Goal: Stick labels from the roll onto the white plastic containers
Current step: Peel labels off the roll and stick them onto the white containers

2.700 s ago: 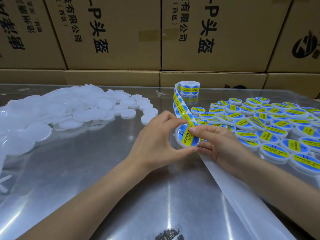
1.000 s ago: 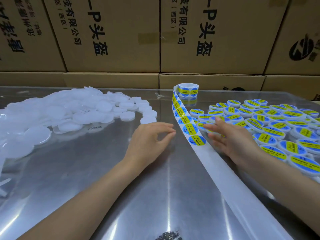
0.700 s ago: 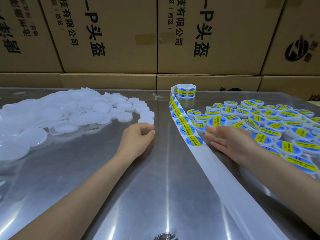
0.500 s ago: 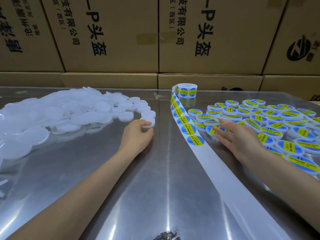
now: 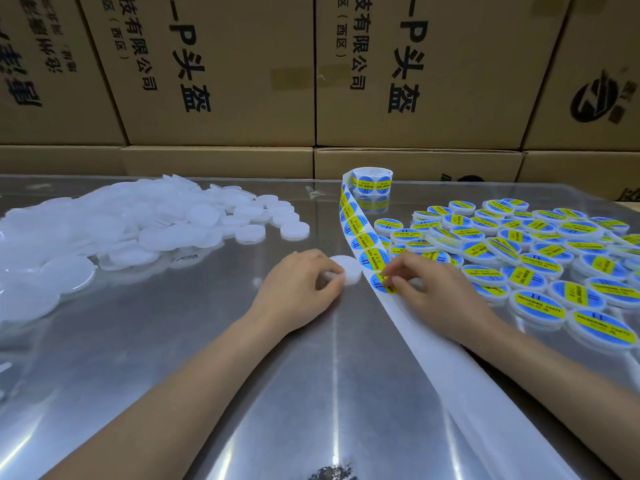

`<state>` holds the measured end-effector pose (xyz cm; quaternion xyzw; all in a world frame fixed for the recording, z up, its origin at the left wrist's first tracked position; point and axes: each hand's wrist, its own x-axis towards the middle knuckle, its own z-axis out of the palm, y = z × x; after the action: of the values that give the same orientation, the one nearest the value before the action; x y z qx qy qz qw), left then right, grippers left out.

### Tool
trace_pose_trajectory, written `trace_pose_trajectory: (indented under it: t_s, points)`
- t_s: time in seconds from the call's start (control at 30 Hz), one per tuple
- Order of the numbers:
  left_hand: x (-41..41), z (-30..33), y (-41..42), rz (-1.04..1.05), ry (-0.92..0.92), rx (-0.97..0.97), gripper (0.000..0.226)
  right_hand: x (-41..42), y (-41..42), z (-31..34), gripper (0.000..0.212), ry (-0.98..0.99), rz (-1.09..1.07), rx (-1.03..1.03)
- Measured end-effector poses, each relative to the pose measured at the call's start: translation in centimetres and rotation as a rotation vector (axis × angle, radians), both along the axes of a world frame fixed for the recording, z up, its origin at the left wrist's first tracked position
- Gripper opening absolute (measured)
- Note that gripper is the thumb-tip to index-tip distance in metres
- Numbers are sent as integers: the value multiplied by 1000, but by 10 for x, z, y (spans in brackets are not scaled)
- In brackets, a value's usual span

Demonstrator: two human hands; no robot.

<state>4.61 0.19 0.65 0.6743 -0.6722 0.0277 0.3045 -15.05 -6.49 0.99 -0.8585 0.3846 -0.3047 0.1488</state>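
Head view: the left hand holds a plain white container flat on the table, thumb and fingers curled round its near-left edge. Just to its right, the right hand pinches the near edge of the last label on the strip, thumb and forefinger closed on it; whether the label has lifted off the backing is not clear. That label is a blue disc with a yellow band across it, and small dark print that I cannot read here.

From the pinch, the strip runs far toward the roll, which stands on its edge at the far middle of the table, more blue-and-yellow labels showing on it. Toward the near right the bare backing trails off under the right forearm.

Right of the strip lie the labelled containers, many overlapping; the nearest ones read "SOLDERING PASTE" on the yellow band. Left of the left hand, well apart, sits the heap of unlabelled containers.

Behind the table stand cartons printed with large black Chinese characters, among them "有限公司", "(西区)" and "-P头盔"; the far-right carton carries a round black logo.
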Motion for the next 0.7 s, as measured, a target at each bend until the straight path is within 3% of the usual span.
trace_pose_trajectory:
  t_s: [0.17, 0.4, 0.53, 0.7]
  points:
    - [-10, 3, 1, -55, 11, -131, 17, 2, 3, 2, 22, -93, 79, 104]
    - [-11, -2, 0, -213, -15, 130, 77, 4, 10, 5, 20, -172, 239, 268]
    - [-10, -2, -2, -258, -41, 221, 74, 5, 7, 2, 19, -224, 256, 300]
    - [-8, -4, -1, -281, 41, 159, 62, 5, 1, -4, 26, -150, 200, 130]
